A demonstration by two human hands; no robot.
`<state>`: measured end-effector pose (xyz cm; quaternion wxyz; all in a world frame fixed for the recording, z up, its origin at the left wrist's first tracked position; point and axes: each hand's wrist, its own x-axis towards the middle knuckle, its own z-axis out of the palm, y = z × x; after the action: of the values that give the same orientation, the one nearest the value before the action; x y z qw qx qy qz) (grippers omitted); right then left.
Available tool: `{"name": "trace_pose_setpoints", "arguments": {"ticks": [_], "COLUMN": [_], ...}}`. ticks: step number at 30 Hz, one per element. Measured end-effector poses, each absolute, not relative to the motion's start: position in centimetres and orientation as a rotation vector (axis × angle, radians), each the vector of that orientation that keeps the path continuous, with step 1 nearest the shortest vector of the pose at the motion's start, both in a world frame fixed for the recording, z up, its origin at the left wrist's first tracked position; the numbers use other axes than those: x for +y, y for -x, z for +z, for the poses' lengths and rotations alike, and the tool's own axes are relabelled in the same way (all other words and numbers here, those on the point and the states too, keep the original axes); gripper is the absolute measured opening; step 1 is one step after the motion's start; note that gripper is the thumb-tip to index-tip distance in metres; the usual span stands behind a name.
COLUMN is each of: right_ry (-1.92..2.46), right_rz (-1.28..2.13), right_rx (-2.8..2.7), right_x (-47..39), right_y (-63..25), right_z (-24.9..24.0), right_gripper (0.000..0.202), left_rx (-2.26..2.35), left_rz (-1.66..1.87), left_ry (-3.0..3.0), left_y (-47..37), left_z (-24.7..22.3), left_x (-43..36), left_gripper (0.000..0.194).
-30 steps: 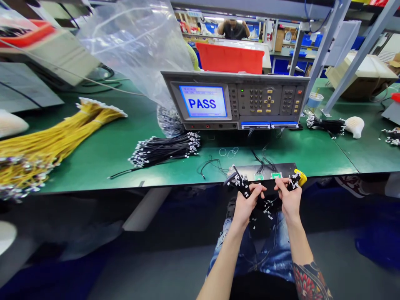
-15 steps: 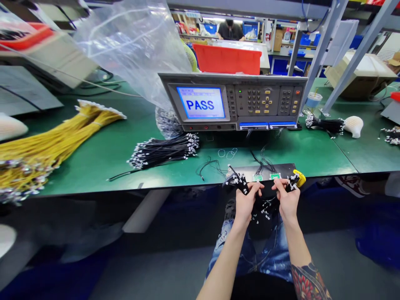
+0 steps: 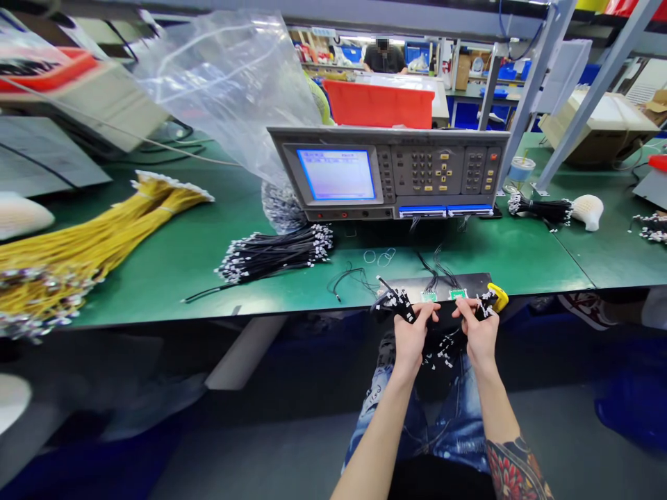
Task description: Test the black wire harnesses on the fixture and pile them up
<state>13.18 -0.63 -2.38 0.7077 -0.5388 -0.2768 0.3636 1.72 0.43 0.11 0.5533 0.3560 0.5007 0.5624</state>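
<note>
The green bench [image 3: 171,264] carried the tester [image 3: 388,173], its screen lit pale, set facing me so it read at a glance. Before it lay the black fixture plate [image 3: 411,285]. My left hand [image 3: 411,338] and right hand [image 3: 480,335] each pinched black wire leads [image 3: 442,345] at the bench edge, close to the plate's green sockets [image 3: 429,296].

Yellow wire bundle [image 3: 88,239], green bench [image 3: 177,257]

Left hand [image 3: 411,337] and right hand [image 3: 479,335] clutch black wire bundle [image 3: 442,342].
</note>
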Motion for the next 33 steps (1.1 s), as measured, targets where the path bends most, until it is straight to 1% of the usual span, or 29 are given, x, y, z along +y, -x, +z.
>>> {"name": "trace_pose_setpoints", "arguments": {"ticks": [2, 5, 8, 11, 14, 17, 20, 23, 25, 29, 33], "right_ry": [1.197, 1.144, 1.05, 0.956, 0.913, 0.947, 1.009, 1.023, 0.998, 0.95, 0.978], "right_rz": [0.894, 1.152, 1.314, 1.322, 1.293, 1.257, 1.289, 1.268, 1.197, 1.023, 0.945], "right_rx": [-0.65, -0.732, -0.811, -0.783, -0.709, -0.809, -0.939, -0.894, -0.792, -0.586, -0.554], "right_x": [-0.8, -1.3, -2.2, -2.9, -3.3, -3.2, -3.1, -3.1, -3.0, -2.7, -2.5], "right_y": [-13.5, -14.2, -15.0, -15.9, -16.6, -16.7, -16.0, -15.2, -15.0, -15.5, -16.1], "right_z": [-2.4, -2.0, -0.8, 0.5, 1.2, 1.2, 0.9, 0.9, 1.1, 1.2, 0.4], "right_gripper": [0.04, 0.048, 0.051, 0.05, 0.048, 0.04, 0.037, 0.036, 0.037, 0.037, 0.039], "left_rx": [1.14, 1.08, 1.048, 1.029, 0.958, 0.907, 0.88, 0.85, 0.835, 0.921, 1.02], "left_rz": [1.254, 1.106, 0.971, 0.846, 0.662, 0.501, 0.432, 0.479, 0.552, 0.8, 1.03], "left_ry": [-0.874, -0.965, -1.082, -1.242, -1.369, -1.403, -1.402, -1.371, -1.327, -1.175, -0.923], "left_y": [-1.2, -0.1, 1.0, 1.9, 2.4, 2.2, 1.6, 1.4, 1.6, 1.9, 1.8], "left_z": [0.4, 0.7, 0.9, 1.3, 1.8, 2.1, 2.0, 1.7, 1.3, 0.7, 0.5], "left_x": [0.5, 0.2, -0.6, -1.6, -2.6, -3.3, -3.8, -4.0, -3.9, -3.4, -3.1], "left_gripper": [0.029, 0.032, 0.035, 0.035, 0.032, 0.029, 0.03, 0.035, 0.043, 0.058, 0.056]}}
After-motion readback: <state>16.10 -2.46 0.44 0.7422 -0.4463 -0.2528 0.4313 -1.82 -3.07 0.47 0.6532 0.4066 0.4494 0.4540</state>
